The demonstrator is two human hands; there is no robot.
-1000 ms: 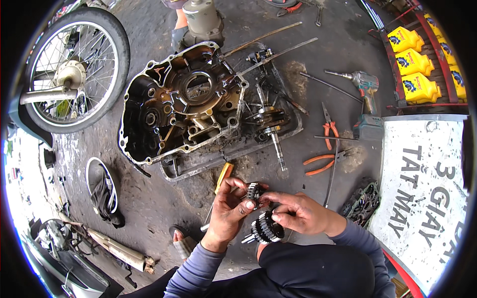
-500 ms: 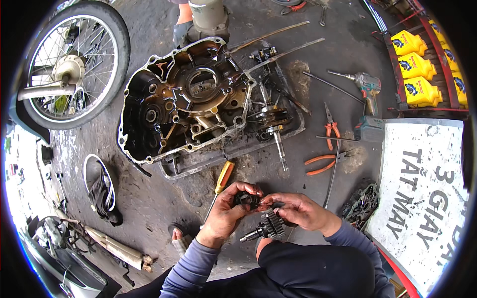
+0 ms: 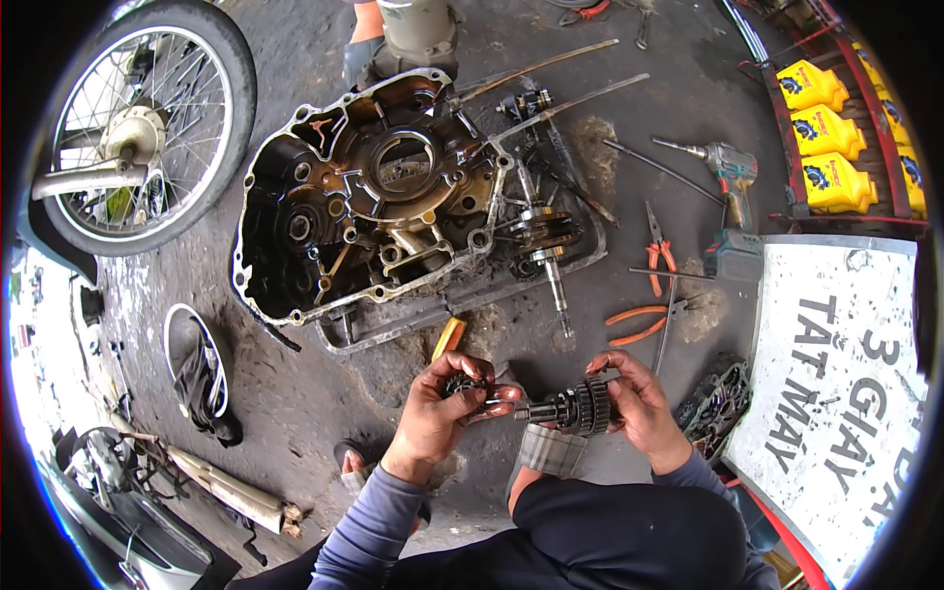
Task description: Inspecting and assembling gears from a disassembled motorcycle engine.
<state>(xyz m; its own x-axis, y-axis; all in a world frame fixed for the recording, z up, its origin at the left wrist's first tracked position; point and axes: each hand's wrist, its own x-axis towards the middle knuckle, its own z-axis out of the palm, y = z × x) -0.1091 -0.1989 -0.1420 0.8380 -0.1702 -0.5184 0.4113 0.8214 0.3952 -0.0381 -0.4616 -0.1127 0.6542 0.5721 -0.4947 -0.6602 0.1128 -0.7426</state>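
Observation:
Between thumb and fingers, my left hand (image 3: 433, 418) is closed around a small dark gear (image 3: 458, 383). My right hand (image 3: 644, 411) grips the geared end of a transmission shaft (image 3: 565, 408), which lies level with its bare tip toward my left hand. Its fingers wrap the far right gears and hide part of them. Beyond both hands, an oily engine crankcase half (image 3: 339, 211) rests open side up on a metal tray (image 3: 393, 336). A crankshaft (image 3: 544, 236) lies at its right. Close past my left hand shows the orange handle of a tool (image 3: 448, 337).
Two orange-handled pliers (image 3: 661, 256) and a cordless power tool (image 3: 731, 182) lie to the right, near a white signboard (image 3: 796, 393). Yellow bottles (image 3: 826, 131) fill a red rack. At left are a spoked wheel (image 3: 236, 147) and a white bucket (image 3: 173, 344) with dark cloth.
My hands have moved apart. The transmission shaft, tilted below my right hand before, is now raised and turned level in it. My left hand keeps the small gear.

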